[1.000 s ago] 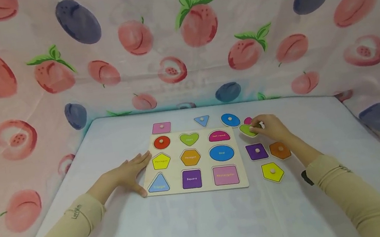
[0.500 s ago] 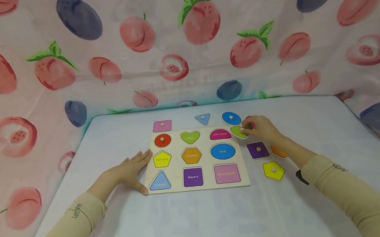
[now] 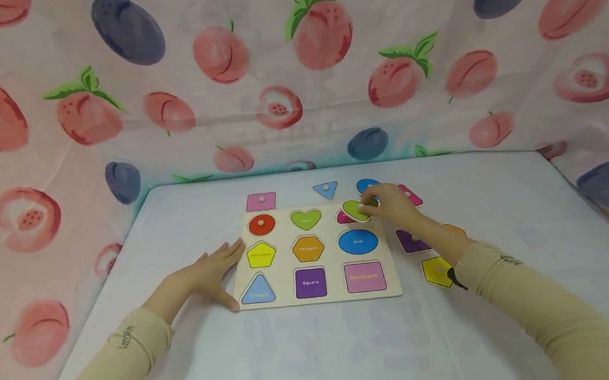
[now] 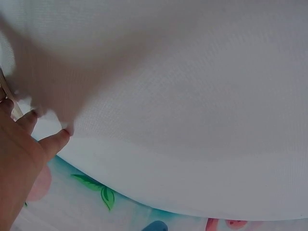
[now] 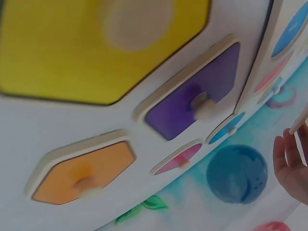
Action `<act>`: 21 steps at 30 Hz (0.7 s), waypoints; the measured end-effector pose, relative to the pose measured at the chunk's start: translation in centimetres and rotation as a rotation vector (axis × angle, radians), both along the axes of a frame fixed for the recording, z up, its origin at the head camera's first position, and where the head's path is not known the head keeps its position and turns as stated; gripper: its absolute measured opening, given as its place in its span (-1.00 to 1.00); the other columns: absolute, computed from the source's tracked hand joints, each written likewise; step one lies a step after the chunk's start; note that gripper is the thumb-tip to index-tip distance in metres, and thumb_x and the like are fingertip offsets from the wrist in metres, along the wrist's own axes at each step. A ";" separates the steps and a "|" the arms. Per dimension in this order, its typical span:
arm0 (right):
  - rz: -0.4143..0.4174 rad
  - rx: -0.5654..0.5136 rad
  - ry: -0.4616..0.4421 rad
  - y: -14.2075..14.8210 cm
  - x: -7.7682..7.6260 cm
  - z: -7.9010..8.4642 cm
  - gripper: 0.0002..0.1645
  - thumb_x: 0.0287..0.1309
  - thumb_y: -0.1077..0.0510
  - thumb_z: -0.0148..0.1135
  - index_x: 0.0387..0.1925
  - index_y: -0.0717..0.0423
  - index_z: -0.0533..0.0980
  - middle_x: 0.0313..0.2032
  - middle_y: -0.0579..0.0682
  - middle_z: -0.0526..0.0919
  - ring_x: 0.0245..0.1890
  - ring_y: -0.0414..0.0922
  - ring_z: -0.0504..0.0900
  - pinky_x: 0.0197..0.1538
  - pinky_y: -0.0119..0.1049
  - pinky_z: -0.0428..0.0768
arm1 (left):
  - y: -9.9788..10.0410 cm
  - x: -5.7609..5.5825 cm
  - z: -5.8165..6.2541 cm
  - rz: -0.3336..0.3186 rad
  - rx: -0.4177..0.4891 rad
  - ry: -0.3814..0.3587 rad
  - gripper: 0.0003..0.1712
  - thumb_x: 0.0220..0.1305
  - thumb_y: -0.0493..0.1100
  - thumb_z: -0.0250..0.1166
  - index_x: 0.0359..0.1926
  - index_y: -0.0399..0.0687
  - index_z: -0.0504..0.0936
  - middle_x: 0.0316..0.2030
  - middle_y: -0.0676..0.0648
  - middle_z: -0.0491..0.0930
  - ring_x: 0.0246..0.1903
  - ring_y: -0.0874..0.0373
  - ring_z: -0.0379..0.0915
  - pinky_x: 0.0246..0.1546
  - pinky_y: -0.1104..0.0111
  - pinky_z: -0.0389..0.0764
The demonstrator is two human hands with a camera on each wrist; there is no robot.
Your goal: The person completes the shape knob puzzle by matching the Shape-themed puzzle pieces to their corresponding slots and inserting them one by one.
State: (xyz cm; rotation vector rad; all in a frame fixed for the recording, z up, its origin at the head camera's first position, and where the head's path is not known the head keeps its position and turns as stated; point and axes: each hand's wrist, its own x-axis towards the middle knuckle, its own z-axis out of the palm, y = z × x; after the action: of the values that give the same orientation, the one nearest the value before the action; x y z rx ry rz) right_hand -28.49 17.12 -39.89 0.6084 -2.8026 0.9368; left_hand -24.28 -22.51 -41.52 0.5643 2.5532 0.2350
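A wooden shape puzzle board [image 3: 286, 270] lies on the table, with a red circle piece [image 3: 261, 224] seated in its upper left slot. My right hand [image 3: 394, 206] pinches a green heart piece [image 3: 353, 209] by its knob, tilted above the half-round slot. In the right wrist view the right hand [image 5: 291, 163] shows at the right edge, with only a sliver of the piece visible. My left hand [image 3: 208, 278] rests with spread fingers at the board's left edge. The left wrist view shows that hand [image 4: 29, 149] on the white cloth.
Around the board lie a pink rectangle [image 3: 262, 201], a light blue triangle [image 3: 326, 191], a blue oval [image 3: 367, 186], a magenta half round [image 3: 410, 194], a purple square [image 3: 412, 241], an orange hexagon [image 5: 86, 173] and a yellow pentagon [image 3: 436, 273]. Fruit-print cloth [image 3: 286, 56] hangs behind.
My right hand has carried the green heart piece leftward from beside the board to over its upper right part. The magenta half round has come into fuller view. My left hand stays in place.
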 end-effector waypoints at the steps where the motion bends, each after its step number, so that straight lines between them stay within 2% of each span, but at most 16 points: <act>1: -0.004 0.004 -0.006 -0.4 -0.1 0.0 -0.76 0.12 0.17 0.31 -0.27 0.31 0.63 -0.29 0.21 0.69 -0.32 0.03 0.54 -0.23 -0.22 0.57 | 0.0 0.1 0.0 0.002 -0.001 -0.001 0.46 -0.31 0.26 0.53 0.48 -0.07 -0.16 0.50 -0.13 -0.21 0.47 -0.20 -0.34 0.36 -0.24 -0.16; 7: 0.000 0.010 -0.015 -2.5 -0.7 -0.2 -0.79 0.12 0.17 0.30 -0.31 0.29 0.63 -0.22 0.19 0.68 -0.20 0.04 0.57 -0.06 -0.08 0.60 | 0.0 0.1 0.0 -0.002 -0.010 0.003 0.46 -0.30 0.27 0.52 0.49 -0.06 -0.17 0.50 -0.11 -0.22 0.47 -0.19 -0.34 0.36 -0.24 -0.16; 21: -0.037 0.044 -0.091 -6.4 -1.8 -0.4 -0.77 0.13 0.11 0.30 -0.29 0.23 0.61 -0.26 0.12 0.67 -0.27 -0.02 0.54 -0.11 -0.21 0.61 | 0.1 0.1 -0.1 -0.012 -0.013 0.003 0.46 -0.30 0.25 0.53 0.49 -0.05 -0.18 0.50 -0.11 -0.24 0.47 -0.18 -0.36 0.36 -0.24 -0.18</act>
State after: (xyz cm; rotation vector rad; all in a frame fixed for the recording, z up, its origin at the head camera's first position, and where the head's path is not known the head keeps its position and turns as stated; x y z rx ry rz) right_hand -30.25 10.72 -40.25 0.5305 -2.9110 0.9216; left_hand -24.18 -22.45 -41.63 0.5755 2.5515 0.2131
